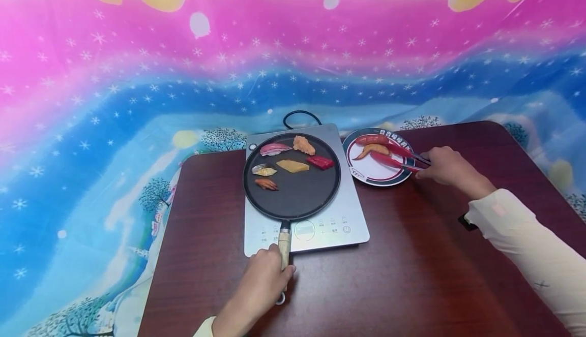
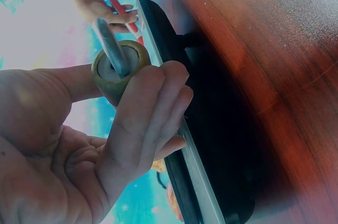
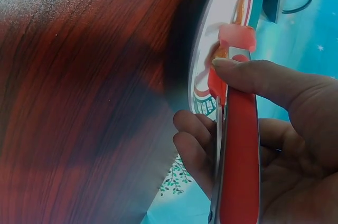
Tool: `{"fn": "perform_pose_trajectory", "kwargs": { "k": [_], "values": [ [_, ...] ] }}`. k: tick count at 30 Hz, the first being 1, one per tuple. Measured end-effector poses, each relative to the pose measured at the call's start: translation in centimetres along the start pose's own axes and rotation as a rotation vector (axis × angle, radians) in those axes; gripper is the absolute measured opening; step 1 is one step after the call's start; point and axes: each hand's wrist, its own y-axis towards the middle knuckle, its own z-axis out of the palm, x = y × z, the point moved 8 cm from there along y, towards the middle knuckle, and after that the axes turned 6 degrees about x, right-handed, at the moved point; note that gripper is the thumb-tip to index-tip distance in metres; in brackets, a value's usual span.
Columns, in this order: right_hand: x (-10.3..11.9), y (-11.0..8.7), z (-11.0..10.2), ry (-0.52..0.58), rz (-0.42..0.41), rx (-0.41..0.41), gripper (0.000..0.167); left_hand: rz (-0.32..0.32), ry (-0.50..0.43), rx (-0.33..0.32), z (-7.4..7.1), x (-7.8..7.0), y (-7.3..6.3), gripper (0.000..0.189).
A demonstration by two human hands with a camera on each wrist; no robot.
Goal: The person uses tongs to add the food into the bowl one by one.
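My left hand (image 1: pixel 263 278) grips the wooden handle (image 1: pixel 284 245) of a round black frying pan (image 1: pixel 297 202); its metal hanging ring shows in the left wrist view (image 2: pixel 112 49). Several food pieces lie in the pan, among them a pink-white slice (image 1: pixel 274 149), an orange lump (image 1: pixel 303 145), a yellow piece (image 1: pixel 293 166) and a dark red piece (image 1: pixel 320 162). Red tongs (image 1: pixel 405 152) are held in my right hand (image 1: pixel 446 166), their tips spread over a plate (image 1: pixel 386 180). Between and beside the tips lie a curved brown piece (image 1: pixel 372 149) and a reddish sausage-like piece (image 1: pixel 370 139).
Under the pan stands a silver induction cooker (image 1: pixel 354 225) with a control panel at its front. A black cord (image 1: pixel 299 112) loops behind it. The dark wooden table (image 1: pixel 412 266) carries everything, and a colourful printed cloth (image 1: pixel 274 47) hangs behind.
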Motion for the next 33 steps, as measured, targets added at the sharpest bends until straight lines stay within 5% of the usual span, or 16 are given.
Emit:
{"fn": "perform_pose_trajectory", "kwargs": {
  "k": [27, 33],
  "values": [
    [0.3, -0.1, 0.3, 0.016, -0.036, -0.009, 0.042, 0.01, 0.015, -0.012, -0.1, -0.1, 0.1, 0.029],
    [0.6, -0.7, 0.3, 0.023, -0.042, -0.014, 0.048, 0.005, 0.0, -0.006, -0.1, 0.0, 0.0, 0.028]
  ]
}}
